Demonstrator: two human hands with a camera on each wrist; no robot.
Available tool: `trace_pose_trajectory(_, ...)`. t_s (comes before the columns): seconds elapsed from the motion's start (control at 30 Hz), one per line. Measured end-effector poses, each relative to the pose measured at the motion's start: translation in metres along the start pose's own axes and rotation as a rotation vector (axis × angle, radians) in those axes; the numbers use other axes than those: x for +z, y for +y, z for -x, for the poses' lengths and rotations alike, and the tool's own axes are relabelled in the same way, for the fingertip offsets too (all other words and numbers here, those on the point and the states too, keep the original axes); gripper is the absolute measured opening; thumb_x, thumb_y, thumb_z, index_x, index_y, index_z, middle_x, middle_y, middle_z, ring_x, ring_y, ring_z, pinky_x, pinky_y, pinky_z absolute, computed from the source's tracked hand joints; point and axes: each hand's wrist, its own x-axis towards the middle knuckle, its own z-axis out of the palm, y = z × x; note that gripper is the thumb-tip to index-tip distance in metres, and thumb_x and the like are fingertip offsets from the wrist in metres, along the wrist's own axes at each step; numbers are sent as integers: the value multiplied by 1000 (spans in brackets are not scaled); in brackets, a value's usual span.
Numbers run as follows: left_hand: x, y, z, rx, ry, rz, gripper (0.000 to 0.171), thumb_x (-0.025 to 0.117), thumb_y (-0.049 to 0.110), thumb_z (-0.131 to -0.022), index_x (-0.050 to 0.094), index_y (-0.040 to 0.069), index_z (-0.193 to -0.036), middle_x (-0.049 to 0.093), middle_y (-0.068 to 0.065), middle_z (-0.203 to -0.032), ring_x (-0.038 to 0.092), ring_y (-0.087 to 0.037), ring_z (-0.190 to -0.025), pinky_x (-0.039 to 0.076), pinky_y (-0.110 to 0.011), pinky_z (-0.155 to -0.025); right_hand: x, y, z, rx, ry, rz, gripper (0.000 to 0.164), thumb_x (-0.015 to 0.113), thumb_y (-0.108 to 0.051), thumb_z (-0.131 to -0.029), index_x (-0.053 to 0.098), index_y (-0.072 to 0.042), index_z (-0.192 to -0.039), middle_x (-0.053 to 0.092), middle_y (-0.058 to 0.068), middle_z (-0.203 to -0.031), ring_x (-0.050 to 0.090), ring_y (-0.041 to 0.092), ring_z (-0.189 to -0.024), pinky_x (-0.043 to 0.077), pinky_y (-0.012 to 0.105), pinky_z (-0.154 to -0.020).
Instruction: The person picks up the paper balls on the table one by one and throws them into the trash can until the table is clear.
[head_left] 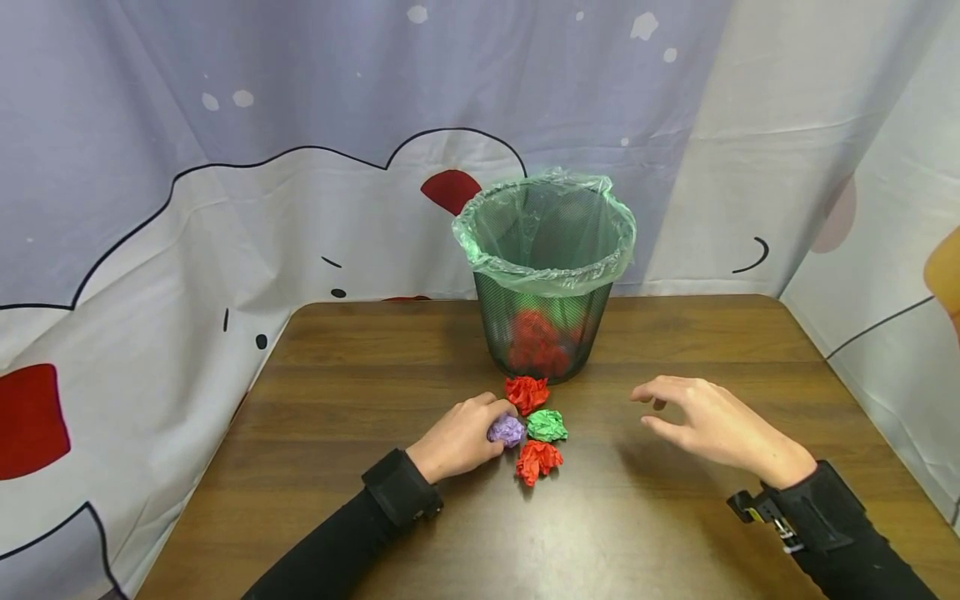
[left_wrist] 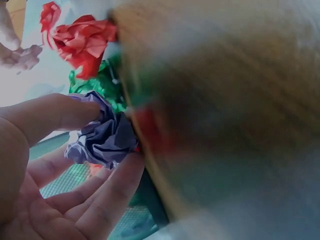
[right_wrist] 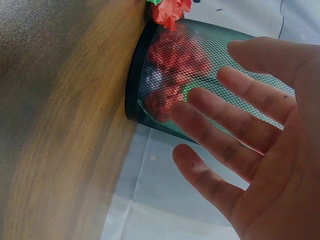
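Observation:
My left hand (head_left: 467, 435) pinches a crumpled purple paper ball (head_left: 507, 431) at the tabletop; the left wrist view shows thumb and fingers around the purple paper ball (left_wrist: 102, 135). Just right of it sits a green paper ball (head_left: 547, 425). One red paper ball (head_left: 527, 394) lies behind these, by the bin's base, and another red paper ball (head_left: 537, 462) lies in front. Over the table's right side hovers my right hand (head_left: 708, 421), fingers relaxed and apart, holding nothing. In the right wrist view its fingers (right_wrist: 235, 120) are spread before the bin.
A black mesh bin (head_left: 495, 321) with a green plastic liner (head_left: 468, 229) stands at the back of the wooden table (head_left: 360, 350). Red, green and pale crumpled paper shows through its mesh. A patterned curtain (head_left: 360, 225) hangs behind the table.

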Motion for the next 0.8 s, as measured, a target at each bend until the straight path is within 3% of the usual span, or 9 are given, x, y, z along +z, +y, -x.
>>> trace_pose_trajectory(0.3,-22,2,3,-9,57,21,44,75,23,-87,65,17,-129,64,-1,-112,61,-13,-89,54,-29,-80,2,0,1,-6,8,5,26,73,-25,-92,70,-25,-118,70,-14,-110,65,7,-95,54,36,-80)
trace_pose_trajectory(0.8,-81,13,-1,117,342,27,42,64,21,-84,67,17,-125,63,3,-107,60,-12,-84,50,-25,-71,6,2,0,0,3,-6,27,74,-23,-91,70,-26,-118,69,-15,-110,65,6,-94,54,37,-80)
